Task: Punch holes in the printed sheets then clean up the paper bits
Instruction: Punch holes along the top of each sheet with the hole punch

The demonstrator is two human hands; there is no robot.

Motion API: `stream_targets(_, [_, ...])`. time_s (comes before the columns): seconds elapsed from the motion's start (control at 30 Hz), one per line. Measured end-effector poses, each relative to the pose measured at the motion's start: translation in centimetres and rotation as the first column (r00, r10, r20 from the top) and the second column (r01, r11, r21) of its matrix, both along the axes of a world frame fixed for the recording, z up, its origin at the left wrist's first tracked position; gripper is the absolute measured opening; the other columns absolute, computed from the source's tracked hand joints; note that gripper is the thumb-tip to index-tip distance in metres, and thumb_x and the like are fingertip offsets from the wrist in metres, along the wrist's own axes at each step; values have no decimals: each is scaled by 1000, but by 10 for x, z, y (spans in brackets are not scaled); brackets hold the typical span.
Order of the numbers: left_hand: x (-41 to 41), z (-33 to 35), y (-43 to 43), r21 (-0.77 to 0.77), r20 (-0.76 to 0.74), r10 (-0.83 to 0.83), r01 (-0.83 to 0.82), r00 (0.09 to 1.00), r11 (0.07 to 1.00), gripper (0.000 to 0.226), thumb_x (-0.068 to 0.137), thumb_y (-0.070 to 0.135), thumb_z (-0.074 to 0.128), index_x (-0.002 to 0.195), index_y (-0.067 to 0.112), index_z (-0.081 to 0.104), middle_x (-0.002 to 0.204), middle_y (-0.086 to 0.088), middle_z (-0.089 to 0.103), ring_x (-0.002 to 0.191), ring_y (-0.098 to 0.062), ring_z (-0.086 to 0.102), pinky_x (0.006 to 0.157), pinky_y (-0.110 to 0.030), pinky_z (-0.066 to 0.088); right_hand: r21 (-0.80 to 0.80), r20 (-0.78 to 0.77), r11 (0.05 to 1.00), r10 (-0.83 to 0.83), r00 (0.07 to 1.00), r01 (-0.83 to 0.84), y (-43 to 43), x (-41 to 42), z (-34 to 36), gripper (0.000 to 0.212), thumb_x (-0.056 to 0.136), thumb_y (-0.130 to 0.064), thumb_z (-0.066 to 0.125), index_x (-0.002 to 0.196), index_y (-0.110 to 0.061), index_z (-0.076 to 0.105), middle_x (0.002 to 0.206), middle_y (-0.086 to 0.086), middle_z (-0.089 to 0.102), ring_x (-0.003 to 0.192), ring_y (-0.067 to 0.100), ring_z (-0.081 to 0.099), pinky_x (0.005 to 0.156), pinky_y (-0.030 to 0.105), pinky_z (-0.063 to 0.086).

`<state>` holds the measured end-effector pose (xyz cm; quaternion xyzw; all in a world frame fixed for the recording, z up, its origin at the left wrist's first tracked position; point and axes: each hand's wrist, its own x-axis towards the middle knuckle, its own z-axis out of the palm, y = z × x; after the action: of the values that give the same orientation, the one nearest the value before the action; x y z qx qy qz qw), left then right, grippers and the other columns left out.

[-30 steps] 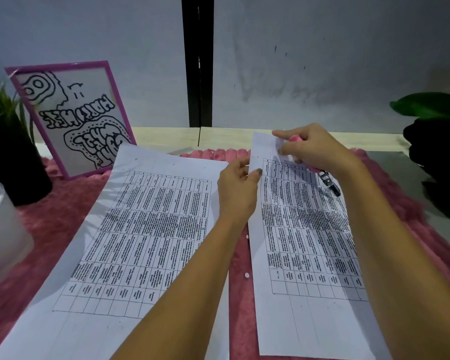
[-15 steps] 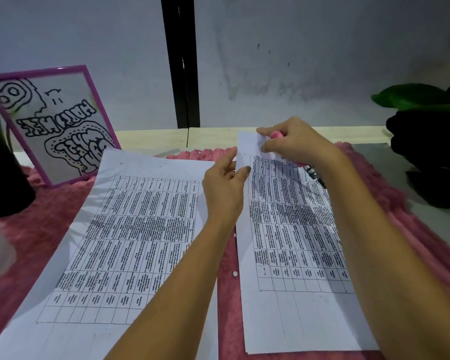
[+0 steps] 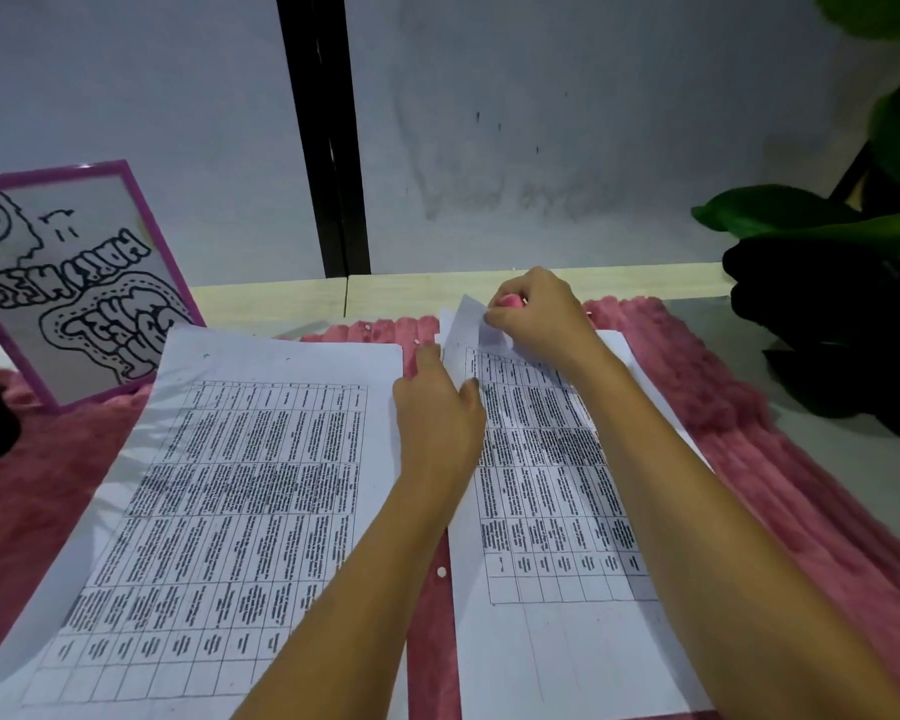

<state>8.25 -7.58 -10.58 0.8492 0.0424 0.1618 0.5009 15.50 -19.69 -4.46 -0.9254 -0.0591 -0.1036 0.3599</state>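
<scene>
— Pink punch [image 3: 510, 302], where?
— Clenched in my right grip [image 3: 541, 319], at the top corner of the right sheet [image 3: 552, 511]; my left grip [image 3: 437, 407] pinches its edge. I'd seat the paper fully, then squeeze.

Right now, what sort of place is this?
Probably a home desk or craft corner: printed sheets on a pink fluffy mat, a purple-framed drawing, and a leafy plant.

Table print on your left sheet [image 3: 240, 485] and right sheet [image 3: 541, 485] too small to read, bubble lettering on your framed picture [image 3: 74, 283] looks mirrored, not legible
</scene>
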Motion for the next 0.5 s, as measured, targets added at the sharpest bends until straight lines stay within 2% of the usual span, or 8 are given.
stream_targets(0.1, [2, -1, 1, 14, -30, 14, -13, 999, 1000, 36, 92, 23, 53, 127, 19, 44, 99, -13, 62, 81, -31, 62, 65, -41, 54, -19, -35, 999, 26, 999, -27, 0, -1, -5, 15, 83, -11, 59, 79, -13, 74, 74, -1, 68, 70, 22, 62, 63, 27, 48])
stream_targets(0.2, [1, -1, 2, 36, -33, 24, -23, 999, 999, 37, 92, 19, 50, 128, 18, 44, 94, -12, 62, 74, -31, 62, 56, -36, 47, -12, -78, 999, 38, 996, -39, 0, 1, -10, 14, 78, -9, 58, 69, -14, 68, 65, 5, 63, 61, 20, 50, 59, 29, 41])
stream_targets(0.3, [-1, 2, 0, 55, -31, 30, -28, 999, 998, 39, 92, 17, 52, 131, 19, 44, 100, -10, 63, 80, -29, 63, 66, -43, 55, -19, -131, 998, 60, 990, -63, 0, 0, -12, 11, 75, -8, 60, 64, -9, 61, 58, 4, 51, 57, 18, 43, 57, 29, 35])
stream_targets(0.4, [-3, 5, 0, 71, -51, 42, -38, 998, 997, 42, 93, 16, 53, 134, 18, 43, 107, -9, 60, 87, -28, 62, 72, -39, 54, -16, -136, 997, 73, 988, -76, 0, 0, -13, 7, 75, -7, 61, 74, -1, 65, 60, 5, 50, 56, 17, 41, 56, 28, 33])
stream_targets(0.5, [-5, 6, -1, 73, -60, 44, -40, 997, 996, 44, 93, 17, 54, 136, 18, 42, 108, -9, 59, 86, -26, 62, 70, -36, 54, 27, -138, 994, 104, 985, -101, -1, -3, -10, 11, 77, -3, 59, 79, 1, 70, 61, 7, 52, 56, 16, 43, 54, 24, 34])
